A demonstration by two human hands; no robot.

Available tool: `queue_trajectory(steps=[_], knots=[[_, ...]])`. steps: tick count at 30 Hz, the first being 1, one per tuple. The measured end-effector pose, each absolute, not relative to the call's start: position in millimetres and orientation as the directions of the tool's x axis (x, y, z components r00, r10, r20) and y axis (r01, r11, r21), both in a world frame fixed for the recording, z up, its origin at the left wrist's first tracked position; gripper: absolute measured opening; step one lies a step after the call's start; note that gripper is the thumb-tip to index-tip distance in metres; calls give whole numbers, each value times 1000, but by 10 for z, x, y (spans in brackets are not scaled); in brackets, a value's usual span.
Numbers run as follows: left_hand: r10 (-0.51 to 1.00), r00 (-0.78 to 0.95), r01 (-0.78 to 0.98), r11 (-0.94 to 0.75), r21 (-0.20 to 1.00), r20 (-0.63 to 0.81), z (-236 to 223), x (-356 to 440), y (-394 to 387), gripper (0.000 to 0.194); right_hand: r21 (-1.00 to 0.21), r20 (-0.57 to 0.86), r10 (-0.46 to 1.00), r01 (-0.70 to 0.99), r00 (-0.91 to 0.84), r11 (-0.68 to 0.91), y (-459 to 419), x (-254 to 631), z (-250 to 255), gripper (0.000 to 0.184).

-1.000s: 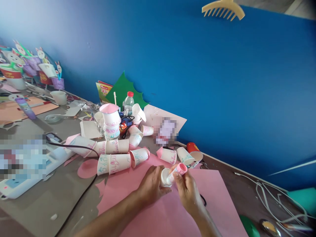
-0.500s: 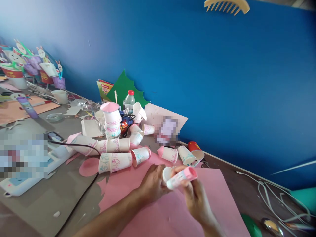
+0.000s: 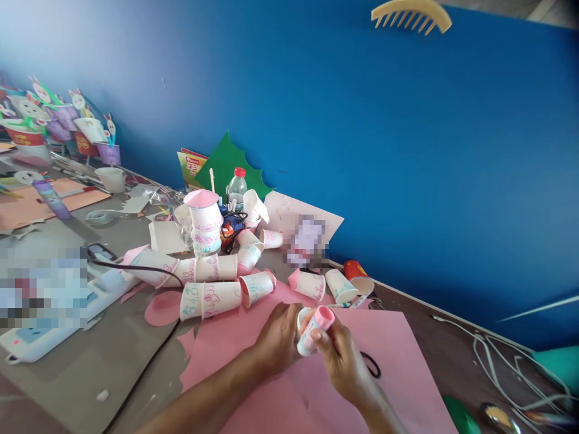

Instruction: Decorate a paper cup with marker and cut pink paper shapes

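Over the pink sheet, my left hand is closed around a small white paper cup, mostly hidden by my fingers. My right hand grips a pink-and-white glue stick, its pink end up and its lower end against or just in front of the cup. Just right of that hand, a black loop, perhaps a scissors handle, shows on the sheet. Beyond my hands lie decorated paper cups, one with a pink cone top and another with green drawings.
Left of the sheet stand stacked cups with a pink cone roof. A power strip with a black cable lies at the left. A red cup rests by the blue wall, and white cables tangle at the right.
My right hand has shifted left and turned the glue stick more upright. The black loop on the pink sheet now shows beside it. My left hand keeps its hold on the cup.
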State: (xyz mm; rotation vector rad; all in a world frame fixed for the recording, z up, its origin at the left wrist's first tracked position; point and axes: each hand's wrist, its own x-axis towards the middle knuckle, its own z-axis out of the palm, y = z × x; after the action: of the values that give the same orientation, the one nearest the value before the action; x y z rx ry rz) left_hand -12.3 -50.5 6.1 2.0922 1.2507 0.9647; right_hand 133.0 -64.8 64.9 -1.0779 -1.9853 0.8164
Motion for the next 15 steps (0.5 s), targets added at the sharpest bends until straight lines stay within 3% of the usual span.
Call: queue_trajectory(steps=[5,11,15], knots=[[953,230,540,-295,788,199,-8,-146,-532,45,-805,403,880,360,-253,472,-575,1369,694,34],[928,262,506,-366,781,265,-60,-140,-513,44,-797,323,899,427,-296,427,-559,1285,569,27],[939,271,535,-329,778,211,-37,-143,-514,40,-845,269,906,371,-327,385,-559,1327,585,29]])
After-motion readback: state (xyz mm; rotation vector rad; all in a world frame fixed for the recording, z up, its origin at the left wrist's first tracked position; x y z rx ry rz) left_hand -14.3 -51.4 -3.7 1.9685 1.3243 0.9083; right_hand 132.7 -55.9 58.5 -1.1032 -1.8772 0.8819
